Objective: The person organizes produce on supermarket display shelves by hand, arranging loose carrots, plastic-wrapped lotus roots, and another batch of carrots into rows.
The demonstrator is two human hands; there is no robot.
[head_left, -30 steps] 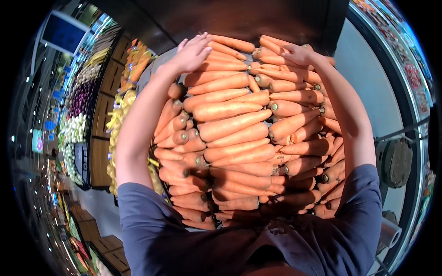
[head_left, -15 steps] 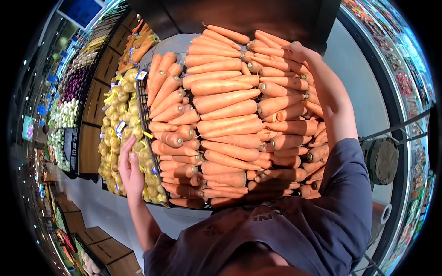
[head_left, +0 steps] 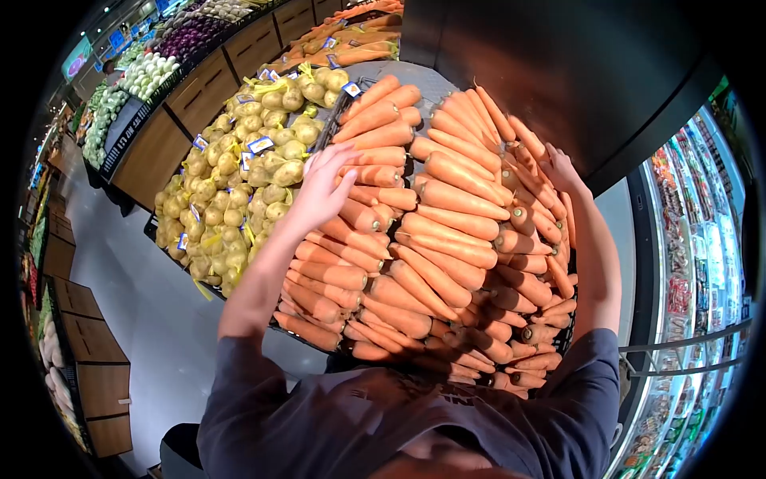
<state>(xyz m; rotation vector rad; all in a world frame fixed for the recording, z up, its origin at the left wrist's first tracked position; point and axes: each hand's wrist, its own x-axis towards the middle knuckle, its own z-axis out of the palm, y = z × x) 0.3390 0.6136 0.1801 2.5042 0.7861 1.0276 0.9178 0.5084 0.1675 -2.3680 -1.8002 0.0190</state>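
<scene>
Large orange carrots (head_left: pixel 459 195) lie stacked in rows across the middle of the head view, most of them with the thick ends aligned. My left hand (head_left: pixel 325 185) is over the left row, its fingers apart and nothing in them; fingertips meet or hover just above the carrots there, I cannot tell which. At the far right edge of the pile, my right hand (head_left: pixel 562 169) lies against the outermost carrots with fingers stretched out. No carrot shows lifted in it. Part of that hand's underside is hidden.
Bagged potatoes (head_left: pixel 231 172) with yellow ties fill the bin on the left. A dark panel (head_left: pixel 558 72) rises behind the carrots. Wooden-fronted vegetable stands (head_left: pixel 211 84) line the far left, and a lit refrigerated shelf (head_left: pixel 694 263) runs along the right.
The view has turned, so the pile appears rotated. My left hand has moved from above the potatoes to the left row of carrots. My right hand stays at the far right of the pile.
</scene>
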